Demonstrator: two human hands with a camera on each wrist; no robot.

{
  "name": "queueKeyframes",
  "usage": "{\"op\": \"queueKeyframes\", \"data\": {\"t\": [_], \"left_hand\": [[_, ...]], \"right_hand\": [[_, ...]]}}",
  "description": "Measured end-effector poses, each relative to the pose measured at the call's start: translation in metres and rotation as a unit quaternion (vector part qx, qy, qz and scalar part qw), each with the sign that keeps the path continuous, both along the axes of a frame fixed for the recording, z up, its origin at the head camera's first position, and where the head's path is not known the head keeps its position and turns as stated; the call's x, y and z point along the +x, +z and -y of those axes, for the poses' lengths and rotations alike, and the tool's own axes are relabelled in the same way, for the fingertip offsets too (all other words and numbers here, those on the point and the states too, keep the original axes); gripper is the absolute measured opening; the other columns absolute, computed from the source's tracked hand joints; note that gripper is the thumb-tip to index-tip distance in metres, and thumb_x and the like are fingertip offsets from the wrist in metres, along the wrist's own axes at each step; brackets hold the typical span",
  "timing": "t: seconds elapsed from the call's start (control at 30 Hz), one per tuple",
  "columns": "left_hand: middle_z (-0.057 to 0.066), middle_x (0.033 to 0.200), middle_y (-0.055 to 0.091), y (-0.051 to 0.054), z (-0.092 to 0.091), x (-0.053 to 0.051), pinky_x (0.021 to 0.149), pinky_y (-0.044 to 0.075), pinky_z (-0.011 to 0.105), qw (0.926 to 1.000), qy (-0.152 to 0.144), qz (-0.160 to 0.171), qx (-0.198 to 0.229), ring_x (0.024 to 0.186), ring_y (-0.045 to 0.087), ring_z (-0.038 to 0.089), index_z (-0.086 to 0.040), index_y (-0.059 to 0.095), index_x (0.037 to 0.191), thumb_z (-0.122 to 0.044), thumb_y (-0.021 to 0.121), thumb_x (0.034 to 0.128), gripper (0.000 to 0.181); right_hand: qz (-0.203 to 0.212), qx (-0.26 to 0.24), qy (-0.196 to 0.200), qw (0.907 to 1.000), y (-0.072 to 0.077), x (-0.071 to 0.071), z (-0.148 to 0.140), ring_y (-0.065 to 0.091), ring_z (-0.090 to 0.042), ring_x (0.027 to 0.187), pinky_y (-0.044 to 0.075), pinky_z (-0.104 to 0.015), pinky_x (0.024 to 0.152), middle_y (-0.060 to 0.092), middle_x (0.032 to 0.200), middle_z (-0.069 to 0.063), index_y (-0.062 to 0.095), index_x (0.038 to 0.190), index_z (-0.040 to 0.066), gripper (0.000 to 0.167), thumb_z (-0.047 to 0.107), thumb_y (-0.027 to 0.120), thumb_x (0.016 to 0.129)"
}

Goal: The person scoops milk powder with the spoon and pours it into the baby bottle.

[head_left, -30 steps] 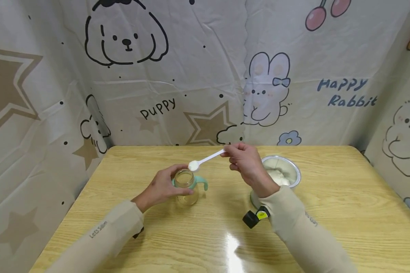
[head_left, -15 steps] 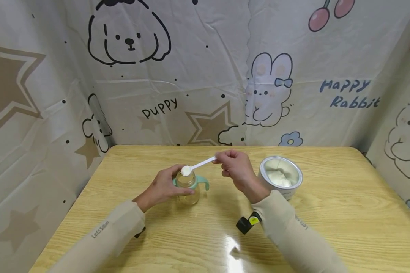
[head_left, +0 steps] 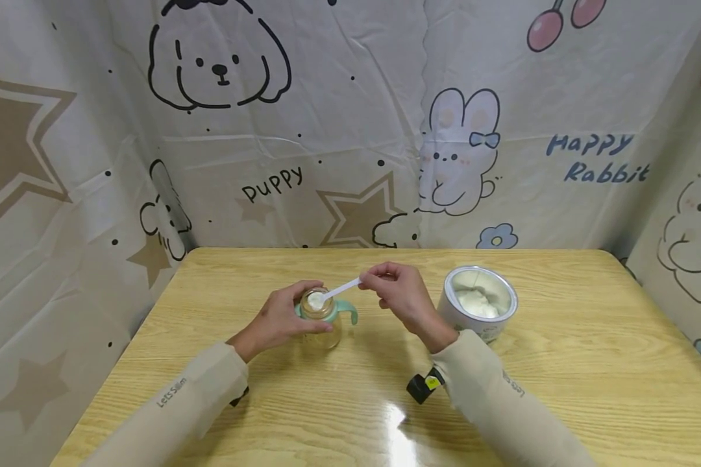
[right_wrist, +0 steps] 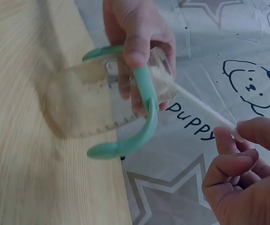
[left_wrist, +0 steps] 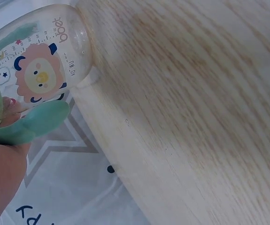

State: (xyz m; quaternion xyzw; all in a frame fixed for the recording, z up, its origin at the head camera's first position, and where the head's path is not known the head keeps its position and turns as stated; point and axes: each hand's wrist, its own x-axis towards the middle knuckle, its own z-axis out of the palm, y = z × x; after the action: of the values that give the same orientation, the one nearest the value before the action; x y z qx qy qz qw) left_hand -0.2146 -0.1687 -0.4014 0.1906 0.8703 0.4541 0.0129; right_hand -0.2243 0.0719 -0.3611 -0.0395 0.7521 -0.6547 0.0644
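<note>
left hand (head_left: 283,316): the clear bottle (head_left: 330,338) is gripped round its neck
bottle: held mouth-up, its green handle (head_left: 346,309) turned right
spoon (head_left: 342,287): its bowl of white powder (head_left: 315,300) is held within the bottle's mouth
right hand (head_left: 405,296): the spoon's end is pinched by thumb and fingers
tub (head_left: 469,325): set open on the tabletop (head_left: 304,415), more powder inside

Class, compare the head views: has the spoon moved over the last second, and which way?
Yes. Judged against the tub, the spoon has shifted left and lower in the head view; its scoop now sits at the mouth of the bottle.
</note>
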Motion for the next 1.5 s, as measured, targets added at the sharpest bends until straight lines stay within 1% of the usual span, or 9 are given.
{"op": "queueKeyframes", "data": {"t": [0.13, 0.3, 0.57, 0.73, 0.93, 1.1, 1.23, 1.37, 1.5], "left_hand": [[0.011, 0.124, 0.065, -0.001, 0.001, -0.001, 0.091, 0.054, 0.045, 1.0, -0.001, 0.001, 0.001, 0.107, 0.063, 0.024, 0.0, 0.055, 0.138, -0.021, 0.092, 0.0732, 0.078], [0.011, 0.123, 0.066, -0.002, 0.001, -0.001, 0.091, 0.055, 0.045, 1.0, 0.0, 0.002, 0.003, 0.106, 0.063, 0.023, 0.0, 0.055, 0.138, -0.022, 0.092, 0.0731, 0.078], [0.01, 0.12, 0.067, -0.004, 0.0, 0.0, 0.091, 0.054, 0.045, 0.9999, 0.01, 0.006, 0.008, 0.104, 0.063, 0.023, -0.001, 0.057, 0.137, -0.021, 0.092, 0.072, 0.077], [0.011, 0.122, 0.066, -0.006, -0.001, 0.0, 0.093, 0.053, 0.046, 0.9998, 0.01, 0.013, 0.014, 0.107, 0.063, 0.024, 0.0, 0.056, 0.137, -0.021, 0.092, 0.0719, 0.077], [0.012, 0.124, 0.066, -0.005, -0.001, 0.0, 0.092, 0.054, 0.045, 0.9999, 0.008, 0.008, 0.009, 0.108, 0.063, 0.025, -0.001, 0.056, 0.137, -0.021, 0.092, 0.0721, 0.077], [0.012, 0.123, 0.065, -0.001, 0.0, -0.003, 0.087, 0.056, 0.04, 1.0, -0.002, -0.001, 0.008, 0.105, 0.064, 0.023, -0.002, 0.055, 0.138, -0.022, 0.092, 0.0731, 0.077], [0.011, 0.124, 0.065, 0.002, 0.0, -0.004, 0.084, 0.057, 0.037, 1.0, -0.004, -0.004, 0.007, 0.103, 0.064, 0.022, -0.004, 0.055, 0.139, -0.023, 0.091, 0.0732, 0.078], [0.011, 0.124, 0.065, 0.001, 0.0, -0.003, 0.084, 0.057, 0.037, 1.0, 0.0, 0.001, 0.003, 0.103, 0.064, 0.022, -0.004, 0.055, 0.14, -0.022, 0.092, 0.0732, 0.078], [0.012, 0.125, 0.065, -0.001, 0.0, 0.0, 0.087, 0.057, 0.04, 1.0, -0.001, 0.006, 0.004, 0.106, 0.064, 0.024, -0.003, 0.055, 0.14, -0.022, 0.091, 0.074, 0.077]], "right_hand": [[-0.029, 0.016, 0.007, 0.9994, -0.001, 0.001, -0.002, 0.048, -0.008, 0.061, 0.043, -0.018, 0.052, 0.075, 0.089, -0.008, 0.07, 0.103, 0.0, 0.018, 0.016, 0.069, 0.096], [-0.037, -0.041, 0.031, 0.998, -0.005, -0.001, 0.0, 0.04, -0.006, 0.052, 0.038, -0.017, 0.049, 0.073, 0.081, -0.005, 0.066, 0.108, -0.004, 0.017, 0.01, 0.065, 0.098], [0.014, -0.168, 0.081, 0.9823, -0.014, -0.004, -0.002, 0.047, -0.007, 0.061, 0.043, -0.018, 0.054, 0.071, 0.079, 0.0, 0.057, 0.103, -0.001, 0.006, 0.005, 0.057, 0.102], [0.034, -0.199, 0.087, 0.9756, -0.016, -0.003, -0.004, 0.047, -0.009, 0.065, 0.044, -0.019, 0.055, 0.069, 0.08, -0.001, 0.057, 0.098, 0.005, 0.005, 0.004, 0.054, 0.102], [0.024, -0.175, 0.078, 0.9811, -0.013, -0.003, -0.001, 0.049, -0.009, 0.065, 0.044, -0.019, 0.054, 0.065, 0.077, -0.002, 0.059, 0.093, 0.007, 0.008, 0.008, 0.059, 0.1], [-0.03, -0.101, 0.077, 0.9915, -0.009, -0.003, 0.001, 0.054, -0.009, 0.066, 0.045, -0.019, 0.054, 0.064, 0.077, -0.001, 0.06, 0.096, -0.002, 0.006, 0.004, 0.06, 0.097], [-0.065, -0.059, 0.08, 0.993, -0.006, -0.002, 0.0, 0.055, -0.01, 0.068, 0.046, -0.019, 0.056, 0.066, 0.08, -0.003, 0.061, 0.103, -0.01, 0.014, 0.003, 0.058, 0.096], [-0.06, -0.054, 0.069, 0.9943, -0.007, -0.002, 0.0, 0.055, -0.01, 0.068, 0.046, -0.019, 0.055, 0.067, 0.079, -0.003, 0.061, 0.105, -0.012, 0.017, 0.001, 0.057, 0.095], [-0.046, -0.047, 0.051, 0.9965, -0.009, -0.001, 0.0, 0.053, -0.01, 0.065, 0.045, -0.019, 0.054, 0.067, 0.078, -0.003, 0.063, 0.101, -0.009, 0.013, 0.001, 0.058, 0.094]]}}
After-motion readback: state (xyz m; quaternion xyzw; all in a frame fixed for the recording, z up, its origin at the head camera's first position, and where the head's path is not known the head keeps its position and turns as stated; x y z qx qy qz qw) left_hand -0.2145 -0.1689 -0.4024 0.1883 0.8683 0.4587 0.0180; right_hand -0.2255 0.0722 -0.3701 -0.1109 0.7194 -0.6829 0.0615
